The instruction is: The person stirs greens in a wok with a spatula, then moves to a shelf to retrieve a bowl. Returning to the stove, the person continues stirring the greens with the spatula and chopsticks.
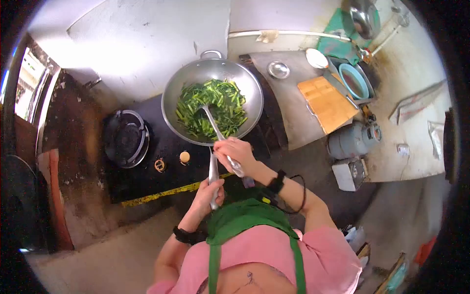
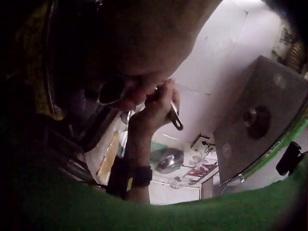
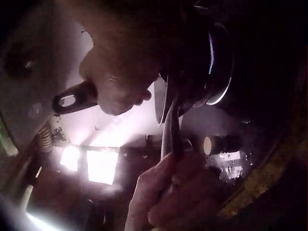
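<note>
A large steel wok (image 1: 250,95) stands on the dark stove and holds chopped green leafy vegetables (image 1: 196,95). My left hand (image 1: 209,192) grips its long handle (image 1: 213,169) at the near side; the right wrist view shows the fingers wrapped round that handle. With my right hand (image 1: 238,154) I hold a metal spatula (image 1: 211,120) whose head is sunk among the greens, hidden by them. The spatula's holed handle end (image 2: 176,118) sticks out past the right fist in the left wrist view. The right hand is just above and to the right of the left one.
An unused burner (image 1: 126,139) with a black pan support is on the left of the stove (image 1: 166,183), near two knobs (image 1: 184,157). To the right, a counter bears a wooden cutting board (image 1: 320,95), a knife (image 1: 340,88), a metal bowl (image 1: 278,69) and a blue basin (image 1: 353,81). Below stands a gas cylinder (image 1: 345,142).
</note>
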A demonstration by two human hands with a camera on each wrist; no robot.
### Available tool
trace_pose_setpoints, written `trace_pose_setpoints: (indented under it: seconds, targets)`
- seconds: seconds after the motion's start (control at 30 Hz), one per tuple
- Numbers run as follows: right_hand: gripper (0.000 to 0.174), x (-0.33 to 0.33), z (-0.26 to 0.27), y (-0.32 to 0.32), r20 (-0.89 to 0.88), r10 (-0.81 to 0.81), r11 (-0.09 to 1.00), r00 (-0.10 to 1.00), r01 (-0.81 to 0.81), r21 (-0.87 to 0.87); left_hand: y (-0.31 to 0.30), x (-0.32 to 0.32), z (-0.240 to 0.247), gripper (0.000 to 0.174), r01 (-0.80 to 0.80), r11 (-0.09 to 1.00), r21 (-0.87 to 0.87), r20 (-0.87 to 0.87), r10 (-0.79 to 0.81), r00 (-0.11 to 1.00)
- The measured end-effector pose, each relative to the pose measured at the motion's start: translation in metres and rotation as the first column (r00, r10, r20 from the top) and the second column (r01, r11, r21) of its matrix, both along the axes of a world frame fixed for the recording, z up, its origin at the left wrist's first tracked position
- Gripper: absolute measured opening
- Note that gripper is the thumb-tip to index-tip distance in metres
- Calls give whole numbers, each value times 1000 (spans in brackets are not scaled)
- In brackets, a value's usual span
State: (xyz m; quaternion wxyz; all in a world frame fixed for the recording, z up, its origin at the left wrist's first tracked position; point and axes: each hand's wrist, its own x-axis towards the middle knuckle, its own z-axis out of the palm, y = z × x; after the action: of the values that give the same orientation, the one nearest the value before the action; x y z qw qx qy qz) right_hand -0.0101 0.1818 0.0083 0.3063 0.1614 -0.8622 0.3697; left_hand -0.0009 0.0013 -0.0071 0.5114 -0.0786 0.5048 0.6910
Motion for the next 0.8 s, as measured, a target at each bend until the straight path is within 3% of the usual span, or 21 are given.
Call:
trace_pose_setpoints:
  seconds: [0.1,0.13,0.17,0.23,0.27,0.3,0.37,0.4,0.43,0.5,0.57,0.6,0.63,0.7,0.73,0.77,0.8]
  targets:
    - [14,-10,3,-2,5,-76,988,997,75,138,-4,2,-4,18,4,999,48,-18,-3,1000]
    - [27,2,10,-6,98,-96,988,990,83,130,-3,3,-3,18,-28,999,32,-21,29,999]
    - [44,14,5,-6,131,-52,984,990,28,177,-3,5,-2,17,-58,998,14,-25,59,998]
    - [51,50,1,-2,254,45,986,966,-84,142,-8,7,1,16,-73,997,42,-45,74,996]
    - [55,70,-1,1,189,-54,989,981,27,147,-8,3,2,15,-80,994,76,-58,84,995]
    - [52,95,-7,7,193,-193,979,962,175,105,-10,-5,-8,16,-24,1000,2,-118,24,993]
    - [43,151,-32,20,253,-454,886,854,463,24,-3,9,10,41,-85,996,20,-222,88,971]
    - [39,186,-43,28,317,-508,841,801,541,-21,-5,13,4,50,-224,962,153,27,223,974]
    - [36,225,-48,36,378,-553,783,742,619,-70,-1,27,-3,52,-315,925,211,-7,323,946]
    - [30,308,-52,52,416,-739,573,530,819,-28,60,50,-20,52,8,978,210,32,-15,999]
    - [23,385,-61,58,331,-903,253,275,961,-107,105,76,-27,52,292,934,205,77,-313,947]
    - [20,427,-41,53,485,-862,88,149,985,-147,123,89,-35,52,408,891,200,91,-431,898]
    - [20,467,-64,56,423,-906,-64,7,986,-153,143,99,-39,52,505,841,194,103,-530,842]
    - [18,548,-72,53,461,-853,-394,-246,882,-258,176,124,-49,52,651,739,175,131,-672,729]
    - [18,589,-78,50,501,-816,-514,-290,761,-396,191,138,-54,52,706,687,172,144,-727,671]
    - [18,634,-75,43,490,-776,-603,-397,693,-394,203,155,-54,51,757,630,172,147,-777,613]
    - [14,682,-81,41,256,-732,-681,-632,697,-224,217,173,-58,51,800,576,166,166,-816,553]
